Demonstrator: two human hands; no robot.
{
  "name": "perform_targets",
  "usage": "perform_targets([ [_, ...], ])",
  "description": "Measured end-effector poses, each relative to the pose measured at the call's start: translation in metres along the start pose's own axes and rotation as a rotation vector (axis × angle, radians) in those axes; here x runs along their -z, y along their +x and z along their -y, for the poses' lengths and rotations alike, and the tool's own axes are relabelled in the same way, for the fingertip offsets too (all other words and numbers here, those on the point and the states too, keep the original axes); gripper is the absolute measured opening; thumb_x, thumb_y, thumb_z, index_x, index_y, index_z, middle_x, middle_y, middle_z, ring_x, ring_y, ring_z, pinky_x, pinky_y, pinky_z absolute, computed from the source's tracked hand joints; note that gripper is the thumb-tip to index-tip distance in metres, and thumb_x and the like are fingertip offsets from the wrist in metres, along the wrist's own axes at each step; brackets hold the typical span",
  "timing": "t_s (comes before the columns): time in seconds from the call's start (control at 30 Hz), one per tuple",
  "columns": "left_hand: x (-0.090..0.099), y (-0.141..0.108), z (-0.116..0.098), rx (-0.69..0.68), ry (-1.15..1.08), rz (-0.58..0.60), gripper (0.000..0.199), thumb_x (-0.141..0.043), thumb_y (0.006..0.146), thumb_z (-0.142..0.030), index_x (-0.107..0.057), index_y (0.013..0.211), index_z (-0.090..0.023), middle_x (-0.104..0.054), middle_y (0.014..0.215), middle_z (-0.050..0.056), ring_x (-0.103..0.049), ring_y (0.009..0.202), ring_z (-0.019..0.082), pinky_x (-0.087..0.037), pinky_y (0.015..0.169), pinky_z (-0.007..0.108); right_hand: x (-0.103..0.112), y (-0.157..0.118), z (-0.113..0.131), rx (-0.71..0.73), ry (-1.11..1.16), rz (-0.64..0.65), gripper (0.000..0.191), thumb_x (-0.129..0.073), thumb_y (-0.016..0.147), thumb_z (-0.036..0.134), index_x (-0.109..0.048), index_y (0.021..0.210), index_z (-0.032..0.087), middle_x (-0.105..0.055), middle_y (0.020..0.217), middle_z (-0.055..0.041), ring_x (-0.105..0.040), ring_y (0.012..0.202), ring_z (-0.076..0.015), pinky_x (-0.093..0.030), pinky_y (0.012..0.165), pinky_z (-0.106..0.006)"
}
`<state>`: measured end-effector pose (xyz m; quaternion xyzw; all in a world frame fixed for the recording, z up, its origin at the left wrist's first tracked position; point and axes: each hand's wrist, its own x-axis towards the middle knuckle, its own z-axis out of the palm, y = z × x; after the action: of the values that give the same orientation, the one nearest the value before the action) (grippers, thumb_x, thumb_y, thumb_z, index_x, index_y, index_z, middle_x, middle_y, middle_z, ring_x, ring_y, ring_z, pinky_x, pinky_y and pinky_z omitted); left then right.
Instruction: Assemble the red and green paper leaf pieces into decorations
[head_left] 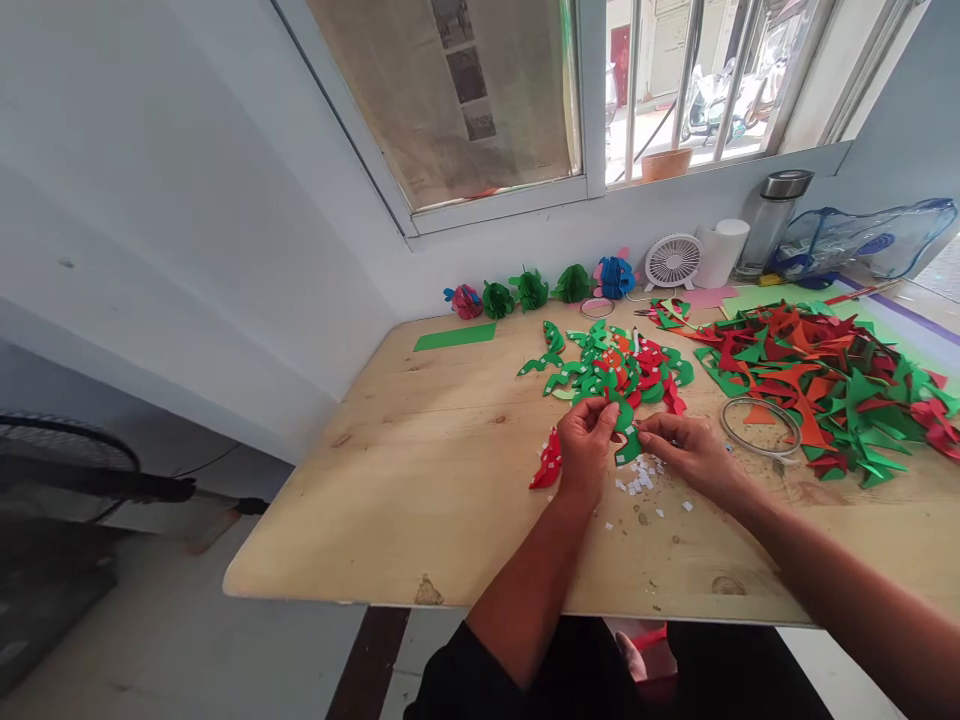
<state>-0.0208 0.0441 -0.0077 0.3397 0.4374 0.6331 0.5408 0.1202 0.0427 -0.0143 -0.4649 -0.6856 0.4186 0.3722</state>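
A curved green paper cutout with small white squares on it is pinched between the thumb and fingers of my left hand. My right hand has thumb and fingertips pressed together at the cutout's right edge; whether a small piece is between them cannot be made out. Small white paper squares are scattered on the table just below. Left of my left hand lies a stack of red cutouts with white squares. Beyond both hands is a heap of green and red cutouts, many dotted with white squares.
A large pile of red, orange and green paper scraps covers the right side of the wooden table. Near it is a roll of tape. Along the wall stand paper fish, a small fan and a glass bottle.
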Motion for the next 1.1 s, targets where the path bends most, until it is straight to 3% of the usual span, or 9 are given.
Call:
perform_targets([
  [0.13,0.000,-0.001,-0.001,0.120,-0.074,0.058,0.034,-0.071,0.061,-0.042,-0.065,0.076,-0.012,-0.061,0.058,0.000,-0.054,0.049,0.009,-0.044,0.051,0.022,0.003,0.001,0.004,-0.055,0.205,-0.050,0.031,-0.060,0.074,0.048,-0.061,0.068,0.017,-0.062,0.066,-0.0028,-0.053,0.061,-0.0148,-0.042,0.056,-0.026],
  [0.27,0.002,-0.001,0.001,0.204,-0.050,0.129,0.026,-0.073,0.057,-0.034,-0.064,0.065,-0.011,-0.060,0.056,0.001,-0.054,0.052,0.009,-0.044,0.052,0.022,0.005,0.002,0.004,-0.073,0.189,-0.073,0.032,-0.059,0.074,0.048,-0.061,0.070,0.017,-0.061,0.064,-0.0020,-0.052,0.058,-0.0136,-0.040,0.054,-0.025],
  [0.37,0.002,-0.001,0.004,0.140,0.020,0.109,0.019,-0.071,0.060,-0.030,-0.063,0.061,-0.012,-0.058,0.054,-0.001,-0.051,0.051,0.008,-0.043,0.053,0.021,0.005,0.001,0.000,-0.024,0.066,-0.119,0.027,-0.056,0.078,0.043,-0.061,0.074,0.017,-0.062,0.066,-0.0026,-0.052,0.058,-0.0141,-0.040,0.054,-0.026],
  [0.5,0.003,-0.001,0.009,-0.055,0.202,0.043,0.017,-0.066,0.066,-0.029,-0.065,0.066,-0.013,-0.062,0.060,0.001,-0.054,0.055,0.010,-0.044,0.057,0.022,0.001,-0.003,0.000,0.114,-0.264,-0.329,0.016,-0.053,0.080,0.033,-0.060,0.078,0.018,-0.059,0.064,-0.0015,-0.050,0.056,-0.0132,-0.040,0.056,-0.026],
  [0.6,0.004,-0.003,0.011,-0.179,0.343,0.070,0.018,-0.062,0.071,-0.031,-0.066,0.071,-0.014,-0.063,0.065,0.002,-0.055,0.057,0.011,-0.045,0.057,0.023,-0.003,-0.005,0.002,0.218,-0.347,-0.268,0.013,-0.051,0.082,0.029,-0.057,0.076,0.019,-0.056,0.061,-0.0002,-0.049,0.056,-0.0123,-0.039,0.055,-0.024],
  [0.73,0.005,-0.005,0.011,-0.272,0.437,0.142,0.017,-0.061,0.073,-0.031,-0.067,0.072,-0.015,-0.063,0.070,0.003,-0.055,0.060,0.011,-0.046,0.058,0.023,-0.005,-0.004,0.000,0.191,-0.329,-0.202,0.015,-0.050,0.082,0.028,-0.053,0.070,0.019,-0.049,0.056,0.0028,-0.042,0.051,-0.0106,-0.034,0.051,-0.024],
  [0.9,0.005,-0.004,0.009,-0.313,0.455,0.192,0.014,-0.060,0.073,-0.027,-0.067,0.070,-0.015,-0.062,0.072,0.002,-0.054,0.061,0.010,-0.045,0.057,0.022,-0.003,0.000,-0.008,0.091,-0.204,-0.160,0.026,-0.048,0.084,0.036,-0.049,0.064,0.019,-0.046,0.055,0.0027,-0.040,0.052,-0.0107,-0.034,0.051,-0.024],
  [1.1,0.004,-0.005,0.006,-0.290,0.439,0.215,0.012,-0.061,0.072,-0.024,-0.065,0.067,-0.015,-0.060,0.069,0.001,-0.052,0.060,0.010,-0.043,0.058,0.021,-0.002,0.000,-0.009,0.055,-0.150,-0.139,0.024,-0.047,0.083,0.033,-0.053,0.066,0.018,-0.050,0.057,0.0012,-0.045,0.055,-0.0117,-0.036,0.052,-0.024],
])
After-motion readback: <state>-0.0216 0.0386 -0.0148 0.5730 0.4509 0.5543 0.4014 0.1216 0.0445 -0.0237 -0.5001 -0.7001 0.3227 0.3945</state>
